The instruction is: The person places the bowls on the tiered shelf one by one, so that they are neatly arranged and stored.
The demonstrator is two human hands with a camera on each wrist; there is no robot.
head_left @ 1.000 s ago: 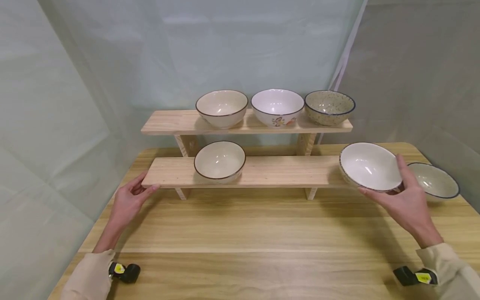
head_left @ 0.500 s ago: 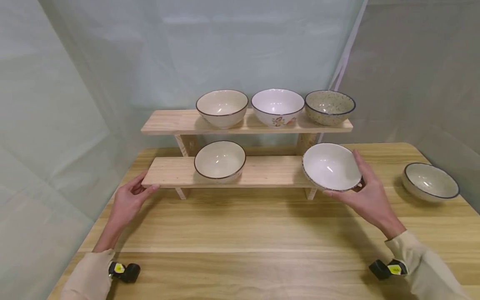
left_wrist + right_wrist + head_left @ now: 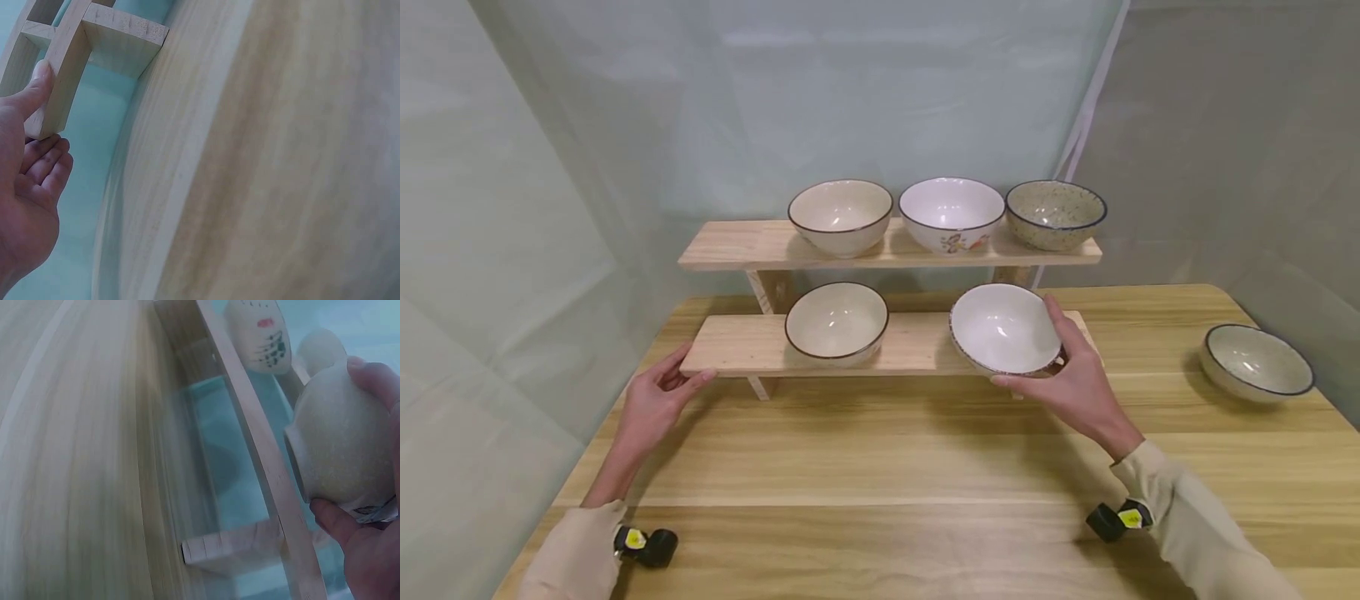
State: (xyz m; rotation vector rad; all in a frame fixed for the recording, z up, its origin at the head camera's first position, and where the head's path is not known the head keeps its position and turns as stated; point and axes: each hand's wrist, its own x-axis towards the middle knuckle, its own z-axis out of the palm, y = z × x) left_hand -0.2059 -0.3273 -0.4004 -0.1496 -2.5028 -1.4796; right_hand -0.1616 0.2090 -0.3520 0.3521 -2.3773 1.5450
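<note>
In the head view my right hand [image 3: 1078, 383] grips a white bowl [image 3: 1003, 329] with a dark speckled rim at its right side. The bowl is over the right part of the lower board of a two-tier wooden shelf [image 3: 917, 343]. In the right wrist view the bowl's foot [image 3: 297, 464] is beside the board edge; whether they touch I cannot tell. At the shelf's left end my left hand [image 3: 655, 404] holds the lower board, thumb on its front edge. A cream bowl [image 3: 837, 321] with a brown rim sits on that board, left of the white one.
On the upper board stand a cream bowl [image 3: 841, 218], a white flowered bowl [image 3: 951, 215] and a speckled greenish bowl [image 3: 1056, 215]. Another bowl [image 3: 1257, 362] with a blue rim rests on the table [image 3: 880, 467] at right. Hanging sheets [image 3: 895, 92] enclose the back and sides.
My right hand has carried the white bowl leftward, from beyond the shelf's right end to over its lower board. The left hand keeps its hold on the shelf.
</note>
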